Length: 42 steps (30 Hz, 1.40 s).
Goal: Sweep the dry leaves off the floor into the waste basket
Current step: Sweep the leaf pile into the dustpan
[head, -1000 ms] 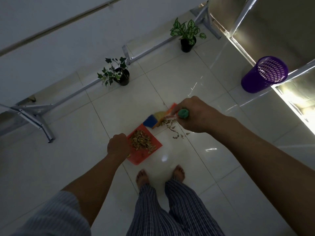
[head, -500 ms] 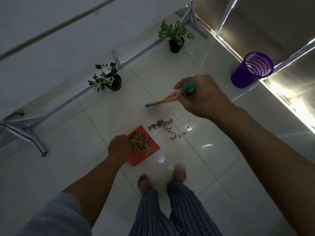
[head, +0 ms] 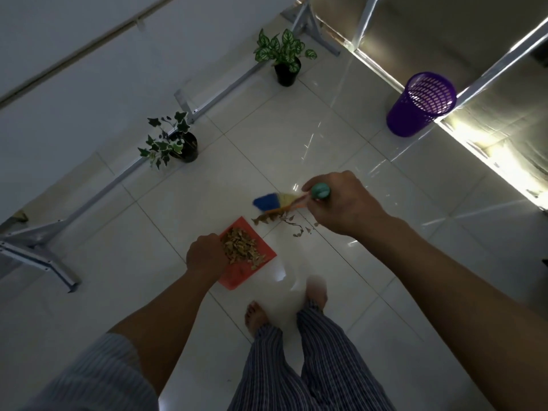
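My left hand [head: 206,256] grips the back of an orange dustpan [head: 255,269] that rests on the white tiled floor [head: 267,137] and holds a heap of dry leaves [head: 240,246]. My right hand [head: 341,203] is closed on the green-capped handle of a small broom [head: 268,202] with blue, yellow and orange bristles. The bristles sit just beyond a loose cluster of dry leaves on the floor [head: 281,219], to the right of the dustpan's mouth. A purple mesh waste basket [head: 419,103] stands upright at the far right.
Two potted plants, an ivy [head: 173,142] and a variegated one [head: 283,59], stand along a metal frame [head: 38,247] by the wall. A lit glass partition [head: 474,134] runs behind the basket. My bare feet [head: 284,307] are just behind the dustpan.
The broom was lifted off the floor half a second ago and has come back down behind the loose leaves. The dustpan and my left hand have stayed put.
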### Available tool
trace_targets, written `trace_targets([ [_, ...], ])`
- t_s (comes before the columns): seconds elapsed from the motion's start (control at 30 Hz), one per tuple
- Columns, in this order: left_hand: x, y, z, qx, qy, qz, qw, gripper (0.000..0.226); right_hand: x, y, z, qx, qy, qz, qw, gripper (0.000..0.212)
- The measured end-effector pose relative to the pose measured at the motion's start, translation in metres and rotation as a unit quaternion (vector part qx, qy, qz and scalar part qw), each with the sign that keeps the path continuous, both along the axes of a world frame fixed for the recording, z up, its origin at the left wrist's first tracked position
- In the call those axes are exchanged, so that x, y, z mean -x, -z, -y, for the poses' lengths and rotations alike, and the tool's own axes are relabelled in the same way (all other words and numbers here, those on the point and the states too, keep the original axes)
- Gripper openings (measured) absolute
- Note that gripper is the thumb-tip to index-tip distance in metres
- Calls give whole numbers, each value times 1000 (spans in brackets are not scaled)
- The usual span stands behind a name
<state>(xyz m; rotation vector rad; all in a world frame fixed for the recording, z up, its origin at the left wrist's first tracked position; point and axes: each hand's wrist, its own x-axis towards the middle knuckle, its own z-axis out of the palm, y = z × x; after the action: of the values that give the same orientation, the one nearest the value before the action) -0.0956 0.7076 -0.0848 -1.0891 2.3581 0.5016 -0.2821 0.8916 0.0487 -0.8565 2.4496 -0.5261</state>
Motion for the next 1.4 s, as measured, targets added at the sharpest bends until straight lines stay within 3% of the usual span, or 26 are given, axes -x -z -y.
trace_targets([
  [0.2,-9,0,4,0,32,-14,999,17,-11,-33,-25,118,129,-45,984,23],
  [0.4,-14,-2,4,-2,53,-13,998,17,-35,-28,-32,117,136,-128,976,24],
  [0.5,-17,-1,6,-3,54,-13,998,21,-38,-12,-39,80,146,-148,975,13],
  [0.7,-26,0,4,1,56,-16,998,19,-60,28,-47,61,209,-112,970,18],
  [0.93,-32,-1,2,-2,50,-19,999,19,-85,28,-27,119,265,-80,954,16],
  [1.2,-37,-5,4,0,35,-27,999,23,-78,-6,-5,160,238,-54,956,10],
  [1.4,-49,-11,7,-11,2,-30,999,22,-63,-41,25,114,46,-50,991,12],
])
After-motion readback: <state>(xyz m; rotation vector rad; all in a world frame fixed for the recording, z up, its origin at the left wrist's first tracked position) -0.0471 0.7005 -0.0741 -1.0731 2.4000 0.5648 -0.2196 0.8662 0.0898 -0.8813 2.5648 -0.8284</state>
